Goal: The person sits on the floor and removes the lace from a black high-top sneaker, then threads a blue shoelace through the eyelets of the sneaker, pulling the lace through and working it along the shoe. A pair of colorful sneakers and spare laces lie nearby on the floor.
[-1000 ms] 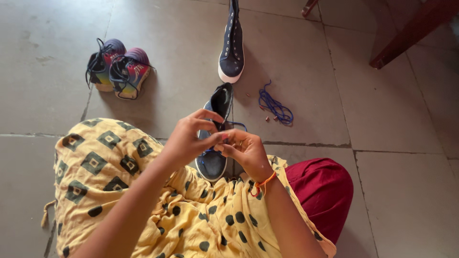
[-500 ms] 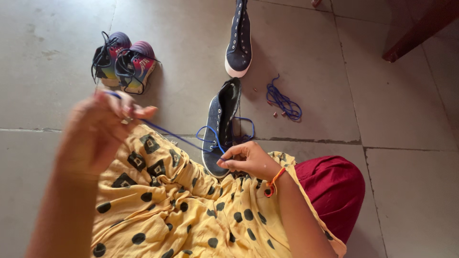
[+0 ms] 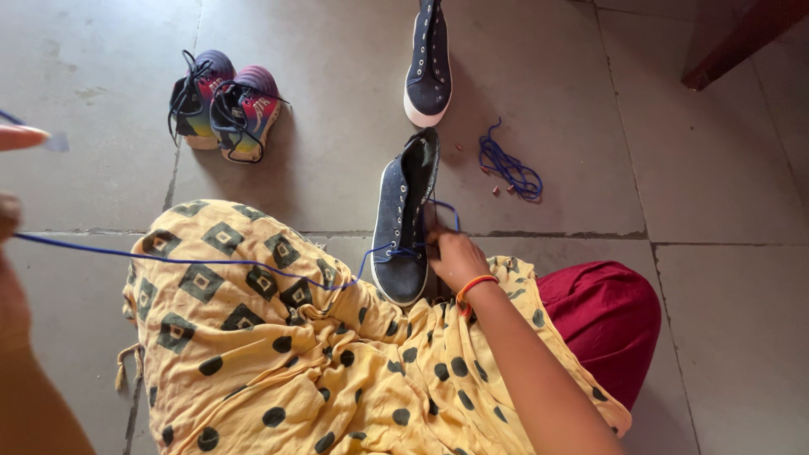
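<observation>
Grey tiled floor (image 3: 337, 50), navy sneaker (image 3: 403, 221), blue lace (image 3: 202, 261) taut, both hands' fingers clamped on it.

Matt navy canvas sneaker (image 3: 403, 227), thin blue cord lace (image 3: 194, 261), rough grey stone floor (image 3: 337, 101)

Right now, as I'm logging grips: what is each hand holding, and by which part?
The left hand pulls the blue lace taut by its far end. The right hand steadies the dark sneaker at its side, near the toe.
</observation>
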